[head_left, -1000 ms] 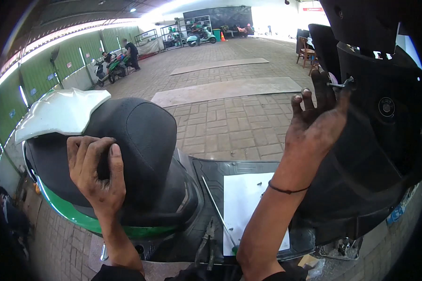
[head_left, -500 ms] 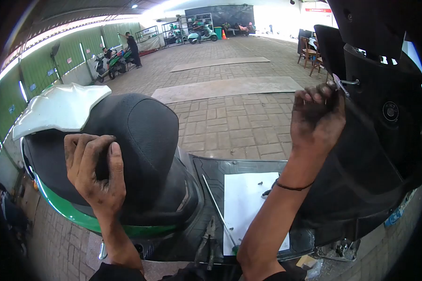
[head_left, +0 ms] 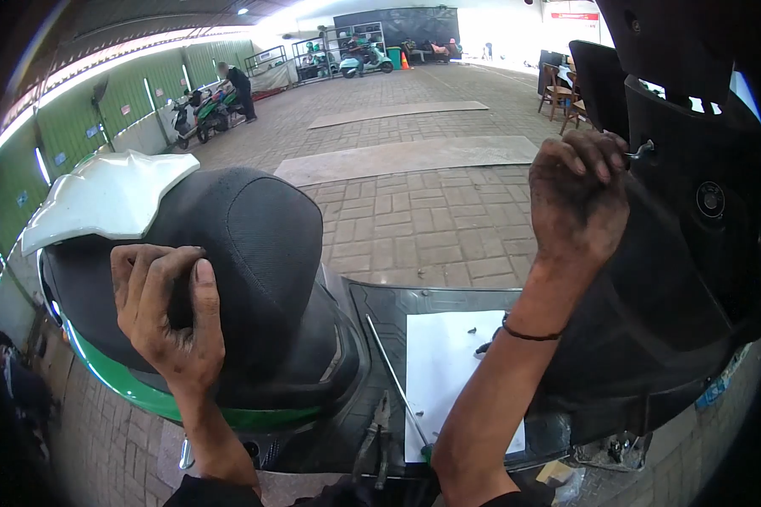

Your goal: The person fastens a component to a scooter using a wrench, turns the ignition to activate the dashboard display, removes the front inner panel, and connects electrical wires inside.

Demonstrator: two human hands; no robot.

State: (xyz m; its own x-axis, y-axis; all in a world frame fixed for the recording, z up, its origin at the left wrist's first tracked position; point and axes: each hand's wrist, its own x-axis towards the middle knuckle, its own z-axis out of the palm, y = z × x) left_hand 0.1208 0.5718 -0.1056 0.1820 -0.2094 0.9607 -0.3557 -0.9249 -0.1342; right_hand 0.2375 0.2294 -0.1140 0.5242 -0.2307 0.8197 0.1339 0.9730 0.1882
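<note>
My right hand (head_left: 579, 198) is raised at the scooter's dark front panel (head_left: 668, 279), fingers curled and palm blackened. Its fingertips close on the outer end of a small bent metal hook (head_left: 647, 148) that sticks out from the panel; the grip itself is partly hidden. Over the black seat (head_left: 271, 228), my left hand (head_left: 169, 304) is held curled, thumb tip close to the index fingertip. Whatever may be pinched there is too small to make out. A white body panel (head_left: 114, 198) lies on the seat behind it.
On the footboard (head_left: 372, 300) are a white sheet (head_left: 440, 355) with small dark parts, a long screwdriver (head_left: 397, 372) and pliers (head_left: 374, 435). Flat boards (head_left: 414, 160) lie on the paving. A person (head_left: 241, 89) stands by parked scooters at far left; chairs (head_left: 556, 89) stand right.
My right hand has turned at the wrist and shifted slightly, and the metal hook now sits at a different angle. My left hand has barely moved. The distant person bends lower.
</note>
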